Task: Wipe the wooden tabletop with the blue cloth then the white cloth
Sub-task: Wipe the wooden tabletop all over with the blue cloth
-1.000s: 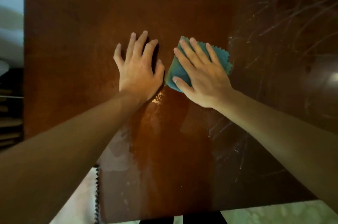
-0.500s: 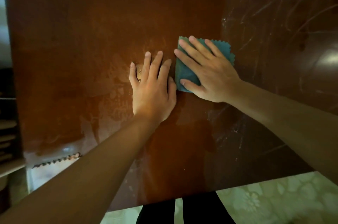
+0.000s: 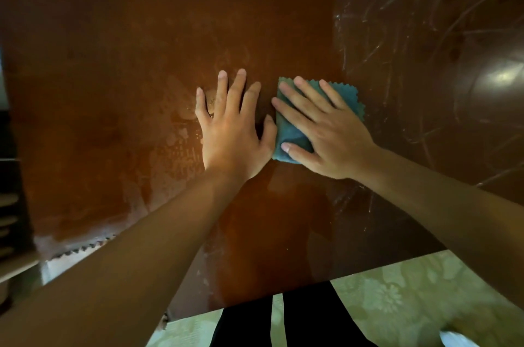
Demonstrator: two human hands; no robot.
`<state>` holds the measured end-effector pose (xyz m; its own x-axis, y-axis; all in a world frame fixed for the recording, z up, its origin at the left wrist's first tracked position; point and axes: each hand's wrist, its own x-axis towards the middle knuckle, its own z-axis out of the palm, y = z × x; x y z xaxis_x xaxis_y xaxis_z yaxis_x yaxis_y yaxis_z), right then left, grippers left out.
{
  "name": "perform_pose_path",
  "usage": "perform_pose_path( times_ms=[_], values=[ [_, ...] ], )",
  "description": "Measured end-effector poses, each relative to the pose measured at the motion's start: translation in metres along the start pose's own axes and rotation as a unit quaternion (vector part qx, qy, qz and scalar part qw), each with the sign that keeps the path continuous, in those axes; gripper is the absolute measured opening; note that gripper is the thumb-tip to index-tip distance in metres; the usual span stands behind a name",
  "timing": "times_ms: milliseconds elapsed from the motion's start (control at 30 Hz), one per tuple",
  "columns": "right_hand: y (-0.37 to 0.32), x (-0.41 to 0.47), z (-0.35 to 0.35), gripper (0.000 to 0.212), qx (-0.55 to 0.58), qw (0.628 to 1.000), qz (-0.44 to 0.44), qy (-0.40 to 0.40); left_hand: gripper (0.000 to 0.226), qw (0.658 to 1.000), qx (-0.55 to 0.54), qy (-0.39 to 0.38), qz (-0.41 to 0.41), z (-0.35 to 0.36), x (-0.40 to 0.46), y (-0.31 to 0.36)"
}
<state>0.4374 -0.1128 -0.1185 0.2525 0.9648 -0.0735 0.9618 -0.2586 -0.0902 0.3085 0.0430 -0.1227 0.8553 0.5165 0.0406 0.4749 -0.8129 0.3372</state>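
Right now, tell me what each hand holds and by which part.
Neither grips anything. The right hand presses flat on the middle of the blue cloth; the left hand rests flat on the wooden tabletop.

Cloth on tabletop, right of left hand.

Open run of bare wooden tabletop to the far side and off to the left, likewise across the scratched, glossy stretch on the right. Middle blocked by the left hand lying flat, thumb touching the blue cloth, itself pinned under the flat right hand, so no gap between the two. Near-left corner taken up by a zigzag-edged white cloth beside the left forearm.
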Motion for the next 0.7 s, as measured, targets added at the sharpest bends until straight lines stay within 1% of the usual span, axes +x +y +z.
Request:
perform_pose_path(
  times_ms=[100, 167, 333, 400, 467, 600, 700],
  values=[
    [0.007, 0.008, -0.004, 0.072, -0.006, 1.000, 0.010, -0.006, 0.058, 1.000, -0.013, 0.002, 0.000, -0.001, 0.000, 0.001],
    [-0.001, 0.007, -0.005, 0.072, -0.003, 1.000, 0.030, -0.003, 0.059, 1.000, -0.018, 0.001, -0.002, -0.001, 0.000, 0.001],
    [-0.053, -0.039, 0.008, 0.072, 0.026, 0.994, 0.102, 0.011, 0.058, 1.000, -0.027, 0.011, 0.003, -0.001, -0.001, -0.001],
    [-0.071, -0.055, 0.013, 0.072, 0.036, 0.992, 0.116, 0.018, 0.058, 1.000, -0.027, 0.012, 0.005, -0.001, -0.001, 0.000],
    [-0.073, -0.060, 0.015, 0.072, 0.034, 0.994, 0.105, 0.019, 0.057, 1.000, -0.025, 0.013, 0.005, -0.001, -0.001, 0.000],
    [-0.050, -0.054, 0.012, 0.069, 0.023, 0.999, 0.032, -0.010, 0.059, 1.000, -0.013, 0.001, 0.018, -0.001, -0.001, -0.001],
    [-0.041, -0.048, 0.009, 0.068, 0.009, 0.999, 0.032, -0.017, 0.058, 0.999, 0.005, -0.002, 0.040, -0.001, -0.003, 0.001]
  ],
)
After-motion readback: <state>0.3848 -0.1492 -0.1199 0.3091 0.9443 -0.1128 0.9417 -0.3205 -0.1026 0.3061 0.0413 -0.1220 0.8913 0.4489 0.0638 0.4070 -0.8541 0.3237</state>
